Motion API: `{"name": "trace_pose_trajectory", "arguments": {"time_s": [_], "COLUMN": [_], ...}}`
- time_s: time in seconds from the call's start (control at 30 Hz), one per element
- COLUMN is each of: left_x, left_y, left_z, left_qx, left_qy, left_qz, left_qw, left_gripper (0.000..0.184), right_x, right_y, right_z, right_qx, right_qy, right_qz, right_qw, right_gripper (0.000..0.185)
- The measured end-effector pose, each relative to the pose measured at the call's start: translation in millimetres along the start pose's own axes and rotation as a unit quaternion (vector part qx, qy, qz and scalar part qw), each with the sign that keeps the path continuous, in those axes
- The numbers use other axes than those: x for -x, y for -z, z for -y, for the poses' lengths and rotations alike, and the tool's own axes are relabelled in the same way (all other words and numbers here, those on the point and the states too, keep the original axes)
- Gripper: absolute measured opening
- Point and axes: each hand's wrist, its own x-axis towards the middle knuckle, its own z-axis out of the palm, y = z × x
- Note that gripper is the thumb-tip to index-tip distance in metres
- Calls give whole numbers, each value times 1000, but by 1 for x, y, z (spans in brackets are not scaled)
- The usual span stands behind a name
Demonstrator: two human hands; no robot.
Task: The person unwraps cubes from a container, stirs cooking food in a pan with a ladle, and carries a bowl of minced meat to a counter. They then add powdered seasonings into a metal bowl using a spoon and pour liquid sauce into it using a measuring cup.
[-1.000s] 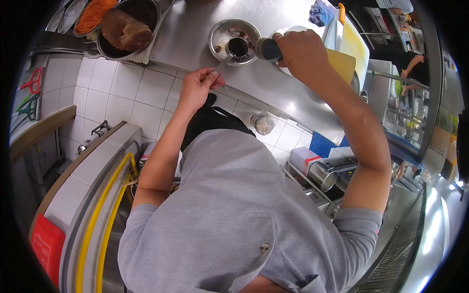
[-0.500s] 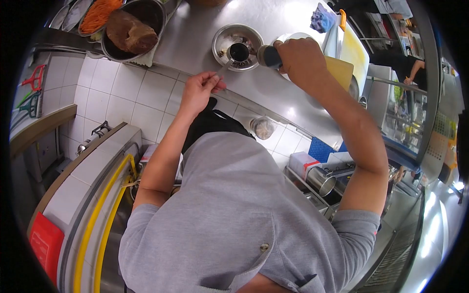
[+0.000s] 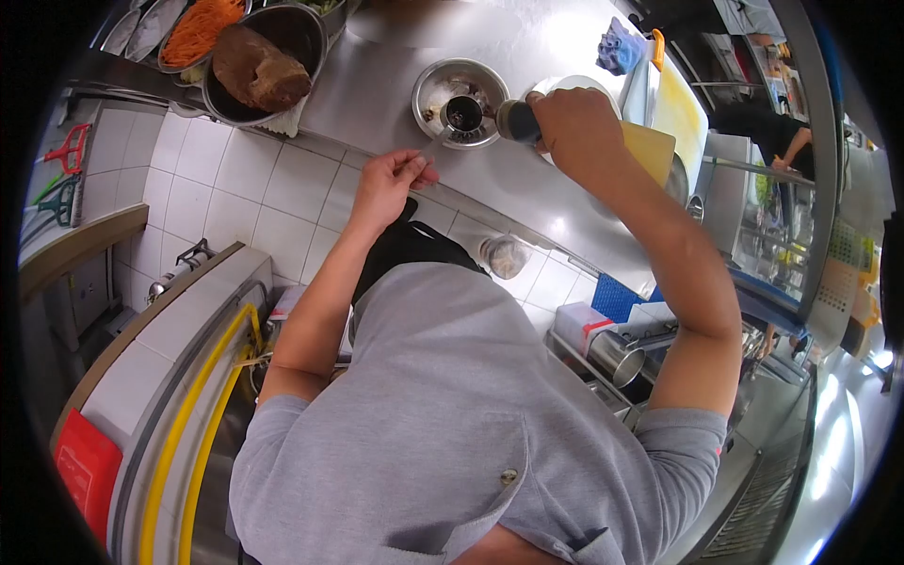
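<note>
My left hand (image 3: 391, 188) pinches the thin handle of a spoon (image 3: 462, 114) with a deep round bowl. That bowl looks dark inside and hangs over a steel mixing bowl (image 3: 424, 87), where bits of food lie at the bottom. From the right, my right hand (image 3: 582, 124) grips a dark bottle (image 3: 520, 121), tipped on its side with its end close to the spoon. Whether liquid is flowing between them I cannot make out. Partly behind my right hand is a white plate (image 3: 571, 81).
On the steel counter (image 3: 367, 89), a pot (image 3: 320, 58) at the upper left holds a large piece of meat (image 3: 259, 71), beside shredded carrot (image 3: 202, 33). A yellowed cutting board (image 3: 683, 104) and blue cloth (image 3: 620, 47) are at right. Another person's arm (image 3: 799, 146) shows beyond.
The counter and the things on it sit slightly lower in view. Both hands keep their hold, with the bottle still tipped beside the spoon.
</note>
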Motion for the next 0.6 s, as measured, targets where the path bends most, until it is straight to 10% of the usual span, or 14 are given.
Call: {"name": "trace_pose_trajectory", "arguments": {"time_s": [0.6], "left_x": [1], "left_y": [0], "left_z": [-5], "left_qx": [19], "left_qy": [2], "left_qz": [7], "left_qw": [1000], "left_gripper": [24], "right_x": [-11], "right_y": [-1], "right_z": [2], "right_qx": [19], "right_qy": [-13], "right_qz": [27], "right_qw": [999], "right_gripper": [12]}}
